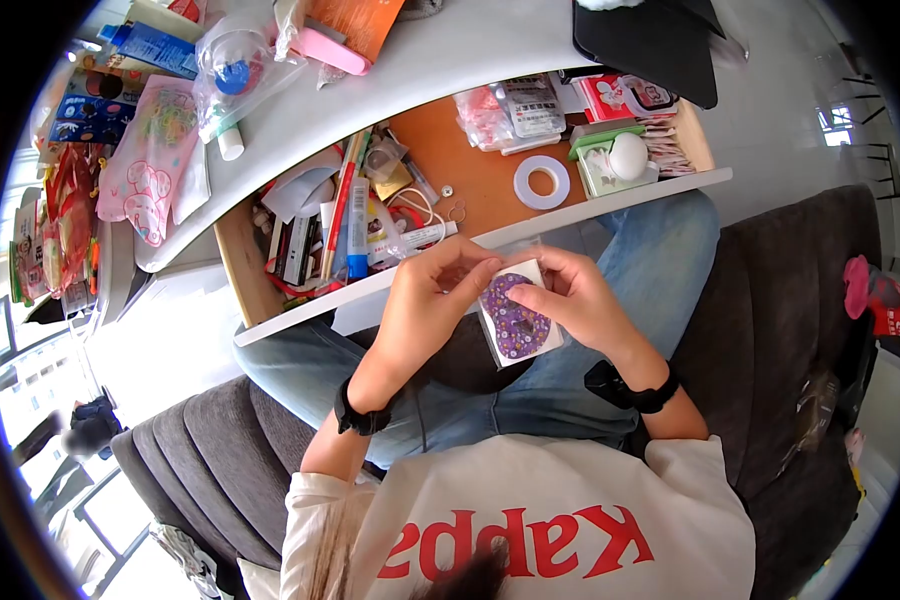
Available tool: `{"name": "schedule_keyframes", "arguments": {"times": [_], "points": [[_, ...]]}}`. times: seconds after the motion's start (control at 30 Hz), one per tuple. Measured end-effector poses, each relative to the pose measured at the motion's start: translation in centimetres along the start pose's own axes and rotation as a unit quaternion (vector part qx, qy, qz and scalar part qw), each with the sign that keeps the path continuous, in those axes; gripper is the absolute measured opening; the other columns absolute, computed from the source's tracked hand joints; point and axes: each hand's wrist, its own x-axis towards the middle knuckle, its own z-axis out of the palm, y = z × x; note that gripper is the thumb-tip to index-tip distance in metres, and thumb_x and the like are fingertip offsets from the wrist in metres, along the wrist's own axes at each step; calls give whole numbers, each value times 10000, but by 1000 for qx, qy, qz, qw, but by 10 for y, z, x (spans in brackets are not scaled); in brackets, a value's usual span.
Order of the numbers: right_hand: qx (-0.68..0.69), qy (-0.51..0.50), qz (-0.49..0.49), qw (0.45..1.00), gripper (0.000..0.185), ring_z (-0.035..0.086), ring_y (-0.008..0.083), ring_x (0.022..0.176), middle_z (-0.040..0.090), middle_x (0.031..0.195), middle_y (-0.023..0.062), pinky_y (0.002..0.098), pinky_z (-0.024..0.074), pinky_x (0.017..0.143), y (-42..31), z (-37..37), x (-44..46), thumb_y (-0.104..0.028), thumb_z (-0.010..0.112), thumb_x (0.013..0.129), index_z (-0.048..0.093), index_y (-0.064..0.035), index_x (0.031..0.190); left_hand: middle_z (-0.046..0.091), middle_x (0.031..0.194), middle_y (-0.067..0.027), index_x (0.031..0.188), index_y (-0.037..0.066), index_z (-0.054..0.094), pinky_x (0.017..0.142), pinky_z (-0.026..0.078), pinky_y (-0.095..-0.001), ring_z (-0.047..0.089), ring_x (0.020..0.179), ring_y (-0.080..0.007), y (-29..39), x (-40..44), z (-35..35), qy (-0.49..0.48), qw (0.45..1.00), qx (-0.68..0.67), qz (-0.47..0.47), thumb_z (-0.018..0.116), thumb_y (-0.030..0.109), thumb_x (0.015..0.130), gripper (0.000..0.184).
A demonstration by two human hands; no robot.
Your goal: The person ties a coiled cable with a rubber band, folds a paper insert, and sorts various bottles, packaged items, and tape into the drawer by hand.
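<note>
Above my lap I hold a small clear packet [518,325] with a white card and a purple, patterned doughnut shape on it. My left hand [435,305] pinches its upper left edge between thumb and fingers. From the other side my right hand [575,300] grips the upper right, its thumb lying across the purple shape. The fingers behind the packet are hidden. Just beyond both hands is the front edge of an open drawer [610,205].
Inside the drawer lie a roll of white tape [542,166], a green-and-white box [615,170], plastic packets [530,105], and pens [342,205] among clutter on the left. The desk [420,75] above carries bags, a blue carton [155,48] and a black tablet-like object [645,45].
</note>
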Motion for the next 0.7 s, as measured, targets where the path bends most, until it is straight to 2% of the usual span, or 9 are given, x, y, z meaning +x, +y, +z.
{"name": "schedule_keyframes", "arguments": {"times": [0.13, 0.23, 0.43, 0.53, 0.63, 0.7], "points": [[-6, -1, 21, 1000, 281, 583, 47, 774, 625, 908, 45, 188, 477, 651, 0, -3, -2, -74, 580, 843, 530, 17, 1104, 627, 729, -44, 895, -29, 596, 621, 455, -208, 581, 696, -71, 6, 0, 0, 10, 999, 29, -27, 580, 57, 840, 103], [33, -10, 17, 999, 276, 587, 57, 782, 623, 921, 51, 190, 484, 662, 2, -5, -2, -71, 579, 842, 535, 15, 1101, 637, 776, -41, 890, -23, 607, 653, 457, -200, 589, 733, -65, 23, -4, 0, -5, 995, 100, 2, 583, 37, 836, 85], [59, -12, 12, 998, 278, 592, 71, 806, 617, 950, 63, 192, 489, 679, -3, -5, -3, -53, 577, 840, 530, 12, 1106, 644, 750, -70, 912, -12, 631, 631, 474, -223, 612, 688, -95, 27, -10, 5, 19, 971, 229, 69, 591, 14, 814, 109], [62, 0, -7, 998, 275, 588, 67, 806, 608, 970, 57, 190, 487, 679, 2, -6, -2, -55, 580, 840, 529, 4, 1104, 640, 739, -98, 922, -7, 635, 622, 477, -233, 623, 674, -129, 26, -13, 6, 27, 952, 284, 112, 598, 2, 801, 127], [44, 15, -13, 999, 264, 583, 61, 794, 592, 986, 39, 184, 483, 674, 5, -7, -2, -56, 585, 838, 535, -10, 1094, 605, 716, -138, 905, 36, 628, 555, 465, -316, 598, 620, -281, 23, -14, 12, 68, 937, 285, 191, 619, 1, 755, 155], [46, 19, -27, 998, 247, 580, 57, 787, 585, 984, 24, 180, 481, 669, 5, -4, -1, -53, 588, 835, 540, -17, 1074, 606, 725, -137, 910, 36, 626, 559, 466, -324, 595, 629, -288, 24, -16, 13, 70, 927, 304, 210, 616, -3, 755, 161]]}}
